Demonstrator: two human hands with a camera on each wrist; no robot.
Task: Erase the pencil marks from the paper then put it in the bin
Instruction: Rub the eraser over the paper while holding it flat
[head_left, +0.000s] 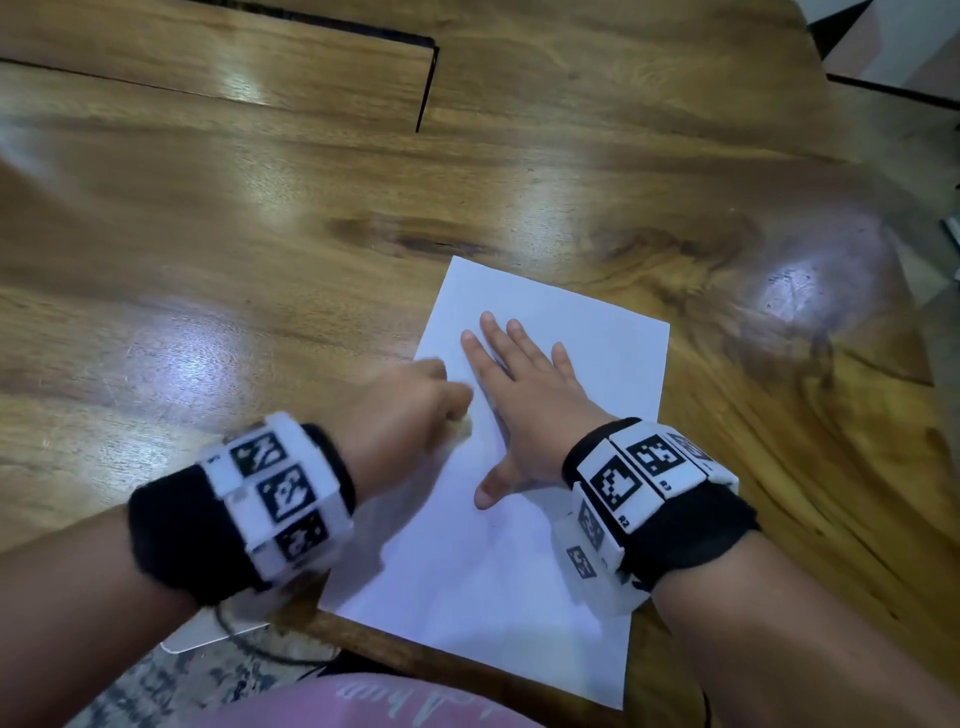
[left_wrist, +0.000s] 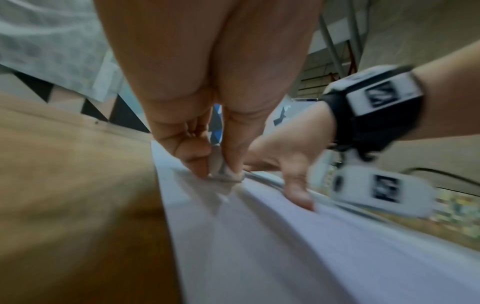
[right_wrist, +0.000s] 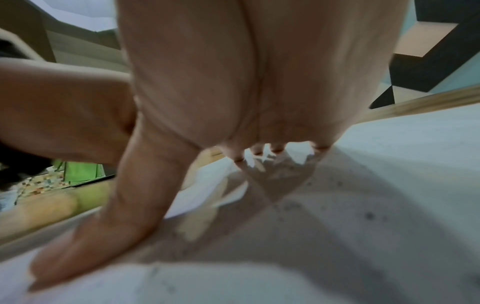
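Note:
A white sheet of paper (head_left: 597, 358) lies on the wooden table (head_left: 260, 260), its near corner hanging over the table's front edge. My right hand (head_left: 519, 384) lies flat on the sheet with fingers spread, pressing it down. My left hand (head_left: 447, 410) pinches a small pale eraser (head_left: 464, 426) against the paper beside the right hand's index finger. In the left wrist view, thumb and fingers (left_wrist: 200, 162) squeeze the eraser (left_wrist: 224, 171) onto the paper (left_wrist: 285, 246). The right wrist view shows the blurred eraser (right_wrist: 197, 224) and dark crumbs (right_wrist: 369, 215) on the paper (right_wrist: 389, 174). No bin is in view.
A dark slot (head_left: 426, 83) cuts the tabletop at the back. A thin white object (head_left: 208, 634) and a black cable (head_left: 244, 644) sit below my left wrist at the table's near edge. Patterned floor shows beyond the right edge.

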